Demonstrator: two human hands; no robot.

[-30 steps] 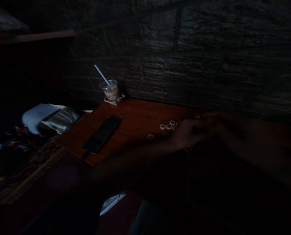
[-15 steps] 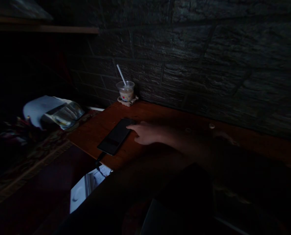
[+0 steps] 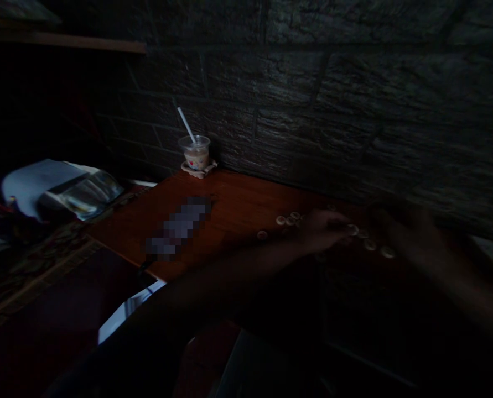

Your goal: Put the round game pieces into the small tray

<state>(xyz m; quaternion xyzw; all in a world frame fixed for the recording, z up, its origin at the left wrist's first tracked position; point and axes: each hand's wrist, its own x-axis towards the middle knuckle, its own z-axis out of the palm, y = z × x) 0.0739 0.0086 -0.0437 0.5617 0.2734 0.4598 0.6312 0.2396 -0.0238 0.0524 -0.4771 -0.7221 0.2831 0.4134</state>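
Game pieces (image 3: 290,220), small pale round discs, lie scattered on the reddish wooden table (image 3: 238,199) near the dark stone-pattern wall (image 3: 354,110). A few sit in a tight cluster, one lone disc (image 3: 262,235) lies just to the left of them, and several more discs (image 3: 370,243) trail off to the right. The left hand (image 3: 323,231) rests on the table among these pieces, between the cluster and the trailing ones; in the dim light I cannot tell whether its fingers are spread or closed on a piece. The right hand (image 3: 408,229) hovers just beyond the trailing discs, blurred and dark, and its fingers cannot be made out either. Farther left on the table lies a flat oblong object (image 3: 178,228), blurred out. At the far corner by the wall stands a plastic cup (image 3: 195,153) with a straw (image 3: 186,124), on a small coaster. Off the table's left edge sits a shiny packet (image 3: 80,196) on pale paper.
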